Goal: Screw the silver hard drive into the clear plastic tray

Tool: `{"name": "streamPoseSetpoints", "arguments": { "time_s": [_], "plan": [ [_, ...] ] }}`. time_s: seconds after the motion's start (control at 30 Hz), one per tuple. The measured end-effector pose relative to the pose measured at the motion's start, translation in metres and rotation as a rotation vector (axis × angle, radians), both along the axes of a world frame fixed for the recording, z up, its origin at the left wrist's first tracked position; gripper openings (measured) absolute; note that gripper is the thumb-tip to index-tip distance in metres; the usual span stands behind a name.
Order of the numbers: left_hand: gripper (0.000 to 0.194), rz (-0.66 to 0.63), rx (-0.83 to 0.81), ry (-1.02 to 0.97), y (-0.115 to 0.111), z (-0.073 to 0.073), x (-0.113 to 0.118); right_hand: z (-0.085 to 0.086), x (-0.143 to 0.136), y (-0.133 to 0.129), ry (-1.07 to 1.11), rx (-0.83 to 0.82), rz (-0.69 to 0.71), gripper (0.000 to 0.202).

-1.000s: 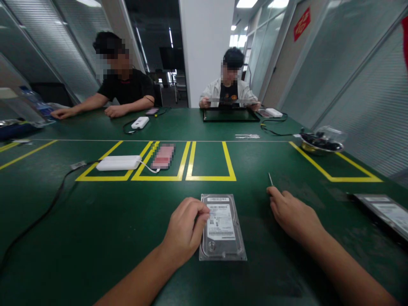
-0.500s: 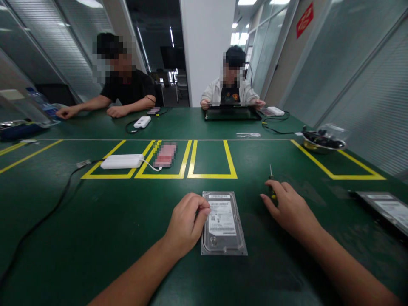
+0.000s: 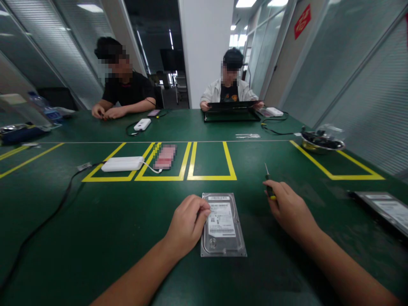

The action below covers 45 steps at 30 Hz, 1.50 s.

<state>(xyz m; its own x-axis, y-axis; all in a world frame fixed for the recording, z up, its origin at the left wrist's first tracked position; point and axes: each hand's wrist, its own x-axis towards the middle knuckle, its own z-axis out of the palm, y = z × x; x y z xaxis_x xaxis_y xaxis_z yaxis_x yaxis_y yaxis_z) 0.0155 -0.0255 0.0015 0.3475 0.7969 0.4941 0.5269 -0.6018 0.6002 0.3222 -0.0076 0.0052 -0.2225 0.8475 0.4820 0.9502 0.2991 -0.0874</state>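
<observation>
A hard drive [image 3: 222,246] lies flat on the green table, its white label facing up. At its upper left edge is my left hand [image 3: 188,219], thumb and fingertips pinched together over the label. Whatever those fingers may hold is too small or hidden to make out. To the right of the drive, my right hand [image 3: 291,208] is closed on a screwdriver [image 3: 270,189] with a dark and yellow handle. The screwdriver's thin metal shaft points away from me, its tip apart from the drive.
A second drive [image 3: 387,208] lies at the far right. Beyond my hands are yellow tape outlines, a white power bank [image 3: 123,163] with a cable, and a metal bowl [image 3: 321,146] of dark parts. Across the table sit two people, one holding a black frame [image 3: 232,111].
My right thumb has closed in, so the hand now grips the screwdriver, which has tilted slightly left. My left hand stays at the drive. The person at left has drawn one arm in.
</observation>
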Motion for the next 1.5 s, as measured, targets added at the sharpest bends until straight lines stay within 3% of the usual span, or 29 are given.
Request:
{"name": "streamPoseSetpoints", "arguments": {
  "time_s": [0.47, 0.97, 1.3, 1.5],
  "plan": [
    [0.010, -0.044, 0.057, 0.097, -0.001, 0.007, 0.000, -0.003, -0.005, -0.004, 0.121, 0.083, 0.120, 0.033],
    [0.010, -0.103, -0.014, 0.197, 0.000, 0.040, 0.005, 0.000, -0.013, -0.009, 0.161, 0.058, 0.195, 0.031],
    [0.011, -0.119, -0.084, 0.177, -0.005, 0.027, -0.014, 0.000, -0.015, -0.012, 0.210, 0.057, 0.203, 0.031],
    [0.015, -0.258, -0.167, 0.142, -0.006, 0.030, -0.029, 0.001, -0.016, -0.014, 0.221, 0.056, 0.218, 0.031]
  ]
}}
